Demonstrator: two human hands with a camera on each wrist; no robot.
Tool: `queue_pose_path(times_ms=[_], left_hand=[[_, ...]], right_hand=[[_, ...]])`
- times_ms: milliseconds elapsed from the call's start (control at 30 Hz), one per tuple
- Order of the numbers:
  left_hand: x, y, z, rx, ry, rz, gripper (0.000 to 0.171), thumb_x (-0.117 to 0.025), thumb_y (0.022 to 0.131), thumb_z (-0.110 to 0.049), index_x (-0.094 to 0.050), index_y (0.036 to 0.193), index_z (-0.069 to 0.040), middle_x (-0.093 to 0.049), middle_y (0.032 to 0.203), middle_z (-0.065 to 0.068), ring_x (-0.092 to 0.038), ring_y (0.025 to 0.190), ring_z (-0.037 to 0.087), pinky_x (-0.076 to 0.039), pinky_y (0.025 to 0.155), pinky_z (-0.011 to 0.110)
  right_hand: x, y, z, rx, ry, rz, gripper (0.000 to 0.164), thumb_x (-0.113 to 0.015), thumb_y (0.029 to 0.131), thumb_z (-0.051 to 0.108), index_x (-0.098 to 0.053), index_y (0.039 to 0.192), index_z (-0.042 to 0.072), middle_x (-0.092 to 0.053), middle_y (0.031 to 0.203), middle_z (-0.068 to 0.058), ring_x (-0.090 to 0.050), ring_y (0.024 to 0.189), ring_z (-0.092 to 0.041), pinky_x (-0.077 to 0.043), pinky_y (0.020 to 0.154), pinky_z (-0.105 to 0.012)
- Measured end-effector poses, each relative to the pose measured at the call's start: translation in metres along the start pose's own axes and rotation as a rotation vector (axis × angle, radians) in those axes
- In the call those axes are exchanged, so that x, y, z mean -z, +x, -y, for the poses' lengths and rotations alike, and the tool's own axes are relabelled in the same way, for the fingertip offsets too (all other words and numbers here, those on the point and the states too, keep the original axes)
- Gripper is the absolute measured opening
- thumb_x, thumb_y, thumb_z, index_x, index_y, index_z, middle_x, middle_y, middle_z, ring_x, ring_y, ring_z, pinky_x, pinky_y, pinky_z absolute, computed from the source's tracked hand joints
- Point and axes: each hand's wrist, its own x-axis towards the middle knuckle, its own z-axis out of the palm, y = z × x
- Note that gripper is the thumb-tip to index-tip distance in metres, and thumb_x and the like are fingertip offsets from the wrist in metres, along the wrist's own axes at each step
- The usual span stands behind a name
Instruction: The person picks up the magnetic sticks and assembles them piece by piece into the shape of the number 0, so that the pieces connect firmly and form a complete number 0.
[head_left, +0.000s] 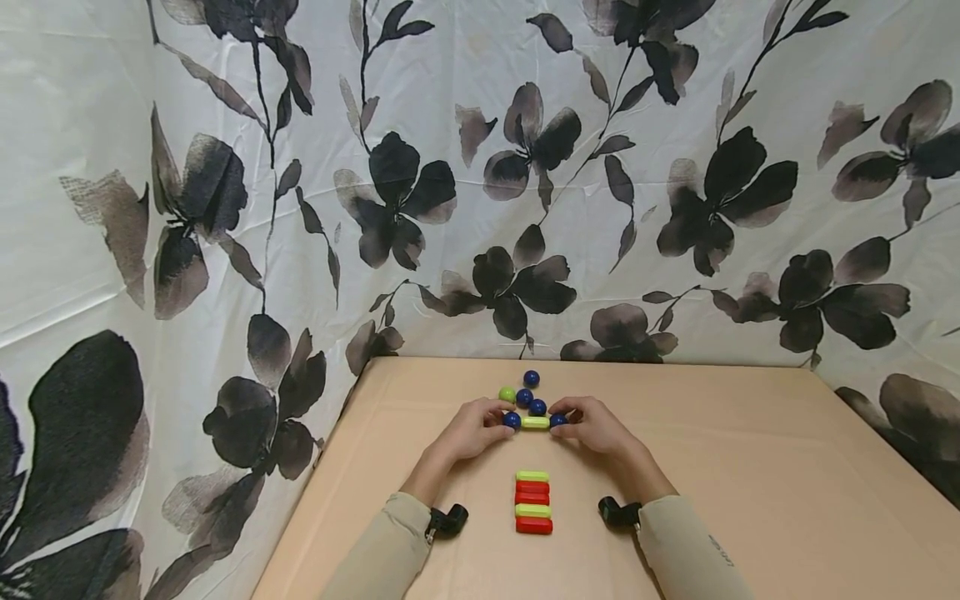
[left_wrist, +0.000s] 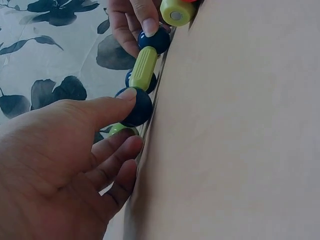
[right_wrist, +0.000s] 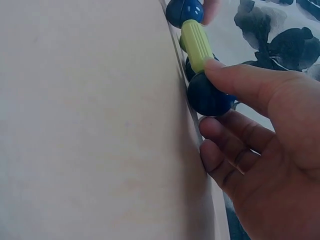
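In the head view my left hand pinches a blue ball at the left end of a yellow-green magnetic rod. At the rod's right end, my right hand pinches another blue ball. Both wrist views show a ball between thumb and fingers, with the ribbed rod joining the two balls. Just behind the rod are a green ball and several loose blue balls.
Nearer the person, a column of red rods and yellow-green rods lies on the tan table, between the forearms. A flowered cloth hangs behind the table's far edge. Black wrist cameras sit at the sleeve cuffs.
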Motion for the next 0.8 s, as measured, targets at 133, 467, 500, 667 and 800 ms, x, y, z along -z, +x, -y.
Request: queue_pose_path(times_ms=[133,467,500,667,800], left_hand=[[0.004,-0.001,-0.002,0.015,-0.014,-0.054,0.045,-0.075,0.097,-0.027,-0.064,0.139,-0.013,-0.065,0.119,0.007,-0.062,0.100,0.018,-0.055,0.087,0.035],[0.018,-0.006,-0.020,-0.012,-0.158,0.172,0.026,-0.078,0.095,-0.027,-0.076,0.116,-0.010,-0.073,0.090,-0.003,-0.067,0.073,0.019,-0.054,0.057,0.029],[0.020,-0.008,-0.023,-0.016,-0.160,0.233,0.027,-0.078,0.095,-0.026,-0.076,0.116,-0.009,-0.075,0.091,-0.003,-0.067,0.072,0.020,-0.055,0.058,0.030],[0.018,-0.013,-0.037,-0.048,-0.055,0.455,0.029,-0.080,0.093,-0.026,-0.077,0.118,-0.011,-0.077,0.101,-0.008,-0.066,0.087,0.011,-0.054,0.080,0.027],[0.011,-0.016,-0.046,-0.060,0.016,0.502,0.027,-0.082,0.091,-0.029,-0.079,0.114,-0.015,-0.075,0.096,-0.013,-0.066,0.090,0.004,-0.050,0.087,0.023]], right_hand=[[-0.001,0.000,-0.001,-0.005,0.014,-0.003,0.028,-0.080,0.092,0.017,-0.075,0.119,0.011,-0.071,0.110,-0.007,-0.057,0.088,-0.019,-0.046,0.077,-0.028],[-0.002,-0.002,-0.001,-0.016,0.046,-0.013,0.029,-0.080,0.092,0.016,-0.075,0.120,0.011,-0.072,0.112,-0.006,-0.056,0.091,-0.022,-0.046,0.078,-0.031],[-0.002,-0.002,-0.001,-0.019,0.047,-0.014,0.029,-0.080,0.092,0.016,-0.075,0.120,0.011,-0.072,0.112,-0.006,-0.056,0.091,-0.022,-0.046,0.078,-0.032],[-0.004,-0.003,0.000,-0.038,0.053,-0.015,0.029,-0.080,0.092,0.016,-0.076,0.121,0.013,-0.072,0.111,-0.004,-0.055,0.092,-0.023,-0.045,0.078,-0.034],[-0.004,-0.004,0.000,-0.047,0.062,-0.015,0.029,-0.079,0.093,0.017,-0.075,0.122,0.013,-0.072,0.112,-0.004,-0.055,0.094,-0.023,-0.045,0.081,-0.035]])
